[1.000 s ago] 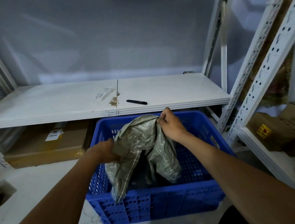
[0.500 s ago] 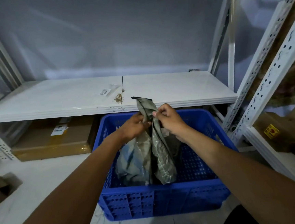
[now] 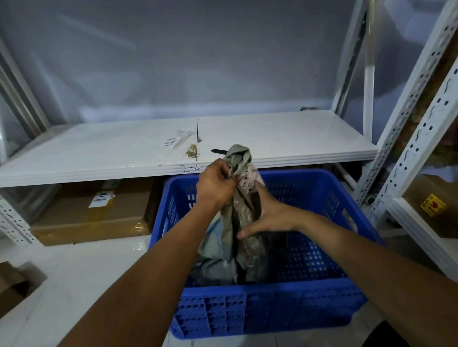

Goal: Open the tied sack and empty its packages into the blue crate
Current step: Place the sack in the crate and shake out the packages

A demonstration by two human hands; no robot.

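Observation:
A grey-green woven sack [image 3: 241,219] hangs upright over the blue crate [image 3: 265,311], its lower part resting inside. My left hand [image 3: 216,185] grips the bunched top of the sack just above the crate's far rim. My right hand [image 3: 267,217] wraps around the sack's middle, lower down, fingers curled on the cloth. Grey plastic packages [image 3: 215,266] lie in the crate at the sack's base, partly hidden by it.
A white metal shelf [image 3: 288,140] runs behind the crate, with a black marker [image 3: 219,150] and a small label on it. Cardboard boxes [image 3: 92,210] sit under the shelf and on the right rack [image 3: 446,204]. Another small box [image 3: 2,290] lies on the white floor at left.
Both hands came together at the sack's top and lifted it upright. Since then my right hand has slid down to the sack's middle while my left keeps the top.

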